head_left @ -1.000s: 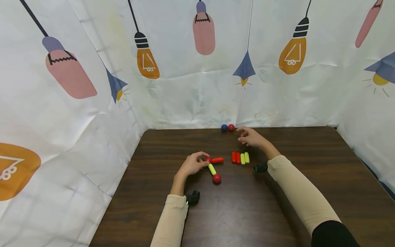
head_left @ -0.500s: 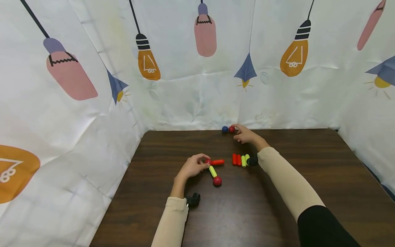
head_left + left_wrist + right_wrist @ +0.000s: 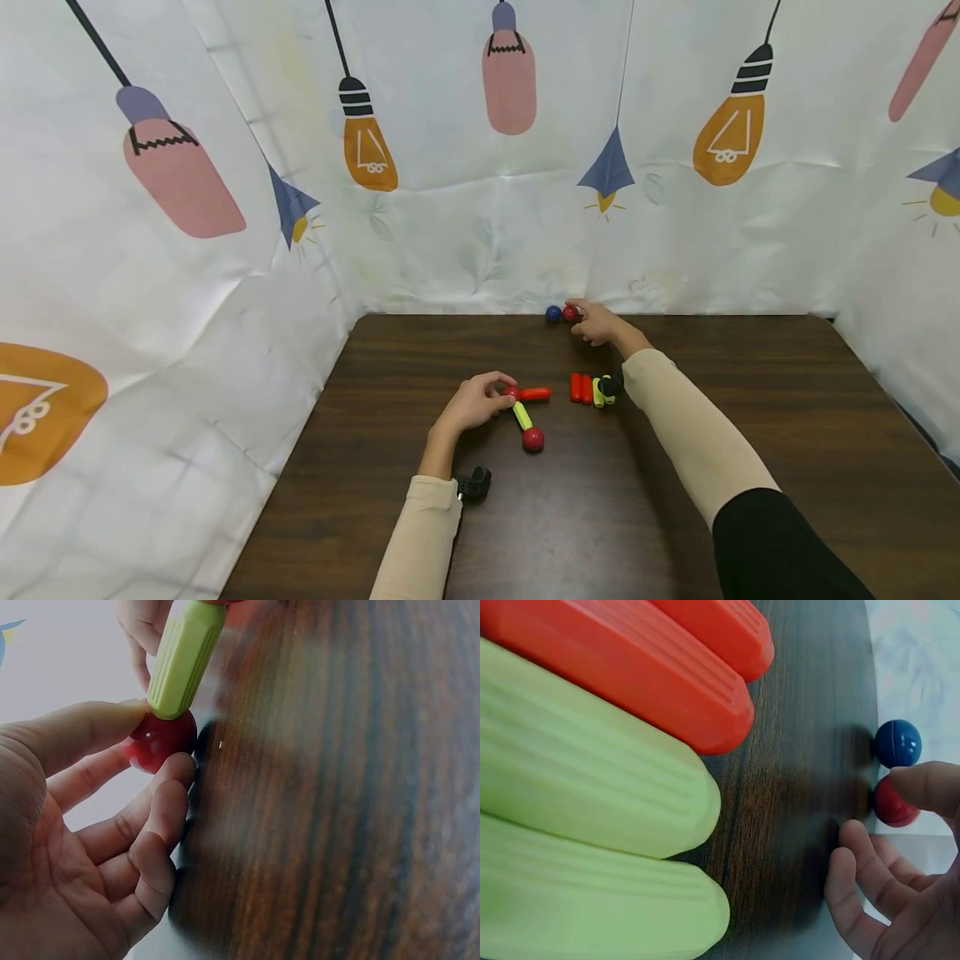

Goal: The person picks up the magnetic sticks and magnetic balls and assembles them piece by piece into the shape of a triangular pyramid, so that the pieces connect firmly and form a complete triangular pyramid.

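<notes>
My left hand (image 3: 491, 398) pinches a small red ball (image 3: 511, 390) at the middle of the dark wooden table (image 3: 675, 533). In the left wrist view this ball (image 3: 159, 739) sits between thumb and fingers. An orange-red rod (image 3: 534, 392) and a yellow-green rod (image 3: 521, 414) branch off it. The green rod ends in a second red ball (image 3: 533, 439). My right hand (image 3: 590, 322) reaches to the table's far edge. One fingertip (image 3: 928, 786) touches a loose red ball (image 3: 894, 804) next to a blue ball (image 3: 898, 742), and the other fingers curl loosely apart from it.
Two orange-red rods (image 3: 581, 388) and yellow-green rods (image 3: 598, 392) lie side by side under my right forearm. A white sheet printed with light bulbs (image 3: 480, 208) walls in the table at the back and both sides.
My right hand has moved away from me to the far edge and now touches the loose red ball. My left hand has kept its hold on the joined piece.
</notes>
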Motion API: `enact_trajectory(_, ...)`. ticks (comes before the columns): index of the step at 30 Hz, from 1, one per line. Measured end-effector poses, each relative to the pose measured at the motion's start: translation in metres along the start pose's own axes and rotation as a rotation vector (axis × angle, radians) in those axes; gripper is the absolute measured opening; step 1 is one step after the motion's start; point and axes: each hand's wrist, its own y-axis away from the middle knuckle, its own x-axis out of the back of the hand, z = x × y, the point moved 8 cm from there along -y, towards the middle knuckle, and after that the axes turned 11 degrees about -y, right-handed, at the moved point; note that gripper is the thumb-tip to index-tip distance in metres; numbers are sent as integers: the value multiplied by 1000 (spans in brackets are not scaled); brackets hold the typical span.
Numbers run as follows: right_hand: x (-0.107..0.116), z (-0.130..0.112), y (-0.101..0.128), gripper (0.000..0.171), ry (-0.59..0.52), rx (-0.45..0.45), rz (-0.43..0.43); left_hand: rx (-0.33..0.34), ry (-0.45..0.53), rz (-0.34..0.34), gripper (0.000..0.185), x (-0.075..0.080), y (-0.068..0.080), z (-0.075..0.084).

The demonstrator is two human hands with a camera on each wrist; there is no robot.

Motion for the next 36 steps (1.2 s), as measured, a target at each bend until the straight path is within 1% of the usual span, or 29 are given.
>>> enact_trajectory(4,2,5,1,63,-28,-7,10,-4,2,2,29,-1,0,1)
enact_trajectory(9,4,7,3,53,-57,7,20,-6,1,9,28,0,0,1)
enact_trajectory(15,6,5,9,42,-15,29,35,-2,9,6,28,0,-1,0)
enact_trajectory(21,8,7,15,36,13,67,46,-10,13,12,28,-1,-2,1)
enact_trajectory(23,8,8,18,35,6,82,46,-11,5,13,29,-1,-2,1)
enact_trajectory(25,8,9,22,34,-13,93,42,-8,-1,12,28,-1,-3,0)
enact_trajectory(32,4,12,39,37,-131,105,20,-9,-1,7,27,-1,-3,-1)
enact_trajectory(36,2,7,52,38,-182,153,28,-18,0,1,27,0,-3,1)
